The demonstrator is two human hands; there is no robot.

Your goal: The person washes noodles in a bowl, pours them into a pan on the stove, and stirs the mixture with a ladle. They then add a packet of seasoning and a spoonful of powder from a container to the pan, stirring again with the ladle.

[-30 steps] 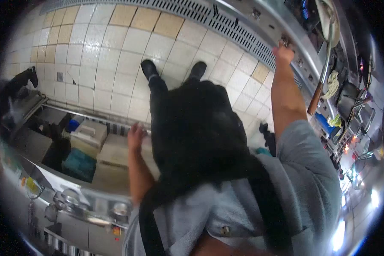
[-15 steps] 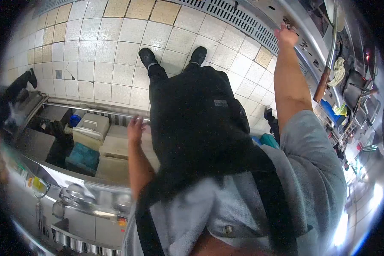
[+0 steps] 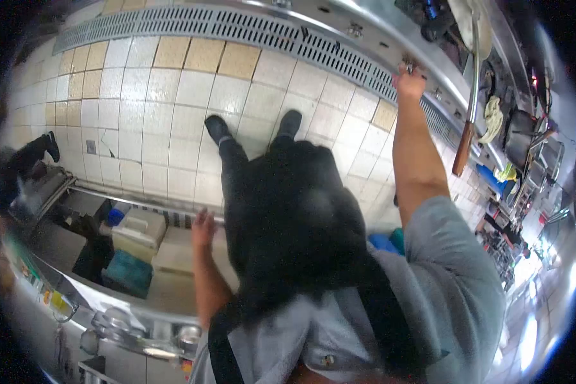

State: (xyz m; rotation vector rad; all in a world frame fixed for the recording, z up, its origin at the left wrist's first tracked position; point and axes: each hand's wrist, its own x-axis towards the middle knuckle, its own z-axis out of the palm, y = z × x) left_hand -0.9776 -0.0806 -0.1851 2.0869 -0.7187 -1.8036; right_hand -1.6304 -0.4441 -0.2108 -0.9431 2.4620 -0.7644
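Observation:
My right hand (image 3: pixel 411 83) reaches out to the front panel of a metal stove (image 3: pixel 390 48). Its fingers are closed around a small control knob (image 3: pixel 408 64) there; the fingers partly cover it. Another knob (image 3: pixel 355 29) sits farther along the same panel. My left hand (image 3: pixel 203 228) hangs low by my side with loosely parted fingers and holds nothing. Close to it are the rail and pale lidded containers (image 3: pixel 175 249) of a counter behind me.
A wok or pan with a wooden handle (image 3: pixel 464 148) juts over the stove edge, beside a crumpled cloth (image 3: pixel 492 118). A slotted floor drain (image 3: pixel 249 29) runs along the stove base. Another person's leg (image 3: pixel 35 152) is at the far left on the tiled floor (image 3: pixel 153 121).
The view has tilted forward, so floor, drain and stove front sit lower in it. My right hand stays at the knob panel, and my left hand still hangs beside the counter.

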